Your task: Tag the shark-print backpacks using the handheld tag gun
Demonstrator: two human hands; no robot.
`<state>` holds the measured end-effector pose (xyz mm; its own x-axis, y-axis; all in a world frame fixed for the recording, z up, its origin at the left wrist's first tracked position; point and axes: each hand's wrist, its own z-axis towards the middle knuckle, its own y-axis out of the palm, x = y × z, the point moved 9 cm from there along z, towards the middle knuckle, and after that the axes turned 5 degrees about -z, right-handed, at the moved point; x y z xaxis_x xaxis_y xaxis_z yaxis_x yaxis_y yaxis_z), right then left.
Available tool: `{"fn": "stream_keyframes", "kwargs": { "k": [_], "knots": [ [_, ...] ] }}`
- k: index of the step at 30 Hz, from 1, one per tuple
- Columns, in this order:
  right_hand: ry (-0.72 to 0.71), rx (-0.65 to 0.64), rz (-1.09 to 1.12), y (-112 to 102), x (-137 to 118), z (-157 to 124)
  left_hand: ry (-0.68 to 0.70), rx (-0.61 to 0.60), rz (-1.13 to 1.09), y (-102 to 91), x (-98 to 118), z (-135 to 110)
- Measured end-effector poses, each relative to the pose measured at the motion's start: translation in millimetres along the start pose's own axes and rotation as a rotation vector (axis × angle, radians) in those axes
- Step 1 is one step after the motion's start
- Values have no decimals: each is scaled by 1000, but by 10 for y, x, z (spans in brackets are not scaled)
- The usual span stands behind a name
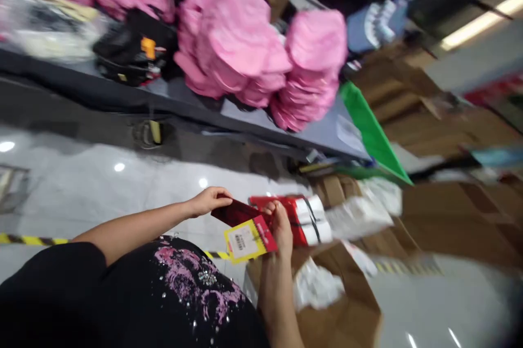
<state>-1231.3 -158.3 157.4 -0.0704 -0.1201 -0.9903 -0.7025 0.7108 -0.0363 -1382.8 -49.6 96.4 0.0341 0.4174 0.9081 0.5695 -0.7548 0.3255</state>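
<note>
I see the flat, glossy dark-red packet [237,211] held between both hands, its long axis running from one to the other. The left hand [208,201] pinches its plain end with closed fingers. The right hand [281,231] grips the end carrying the yellow-and-red card label [248,240]. Just beyond, red-and-white packets [304,220] lie over brown cardboard boxes [347,315], and soft pink bags [245,37] crowd the grey counter [327,130].

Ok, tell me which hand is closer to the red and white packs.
Right. The right hand overlaps the edge of the red and white packs in view while holding a red card; the left hand holds the card's other end, farther from the packs.
</note>
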Motion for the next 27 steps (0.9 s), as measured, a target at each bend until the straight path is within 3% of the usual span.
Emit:
{"fn": "stream_keyframes", "kwargs": {
  "k": [2, 4, 6, 8, 11, 13, 16, 19, 22, 27],
  "knots": [
    [-15, 31, 18, 682, -93, 150, 138, 241, 272, -897, 407, -189],
    [-44, -9, -55, 1398, -174, 312, 261, 456, 550, -1586, 892, -441],
    [-94, -131, -151, 2124, -248, 483, 325, 622, 793, -2072, 1323, -659],
    [-127, -237, -170, 2737, -298, 665, 314, 785, 970, -2492, 1620, -812],
    [-112, -372, -145, 3476, -305, 972, 226, 939, 927, -3122, 1748, -877],
    [-144, -512, -155, 3968, -323, 1152, 282, 894, 782, -3389, 1772, -777],
    [-392, -667, -246, 4668, -493, 1359, 457, 774, 607, -3568, 1940, -543],
    [-622, -753, -290, 5278, -701, 1530, 483, 874, 421, -3878, 2124, -377],
    [-559, -925, -238, 5839, -769, 1718, 442, 994, 256, -4272, 2230, -278],
    [-408, -1127, -175, 6584, -599, 1932, 323, 1031, 128, -4943, 2203, -244]
  ]
}}
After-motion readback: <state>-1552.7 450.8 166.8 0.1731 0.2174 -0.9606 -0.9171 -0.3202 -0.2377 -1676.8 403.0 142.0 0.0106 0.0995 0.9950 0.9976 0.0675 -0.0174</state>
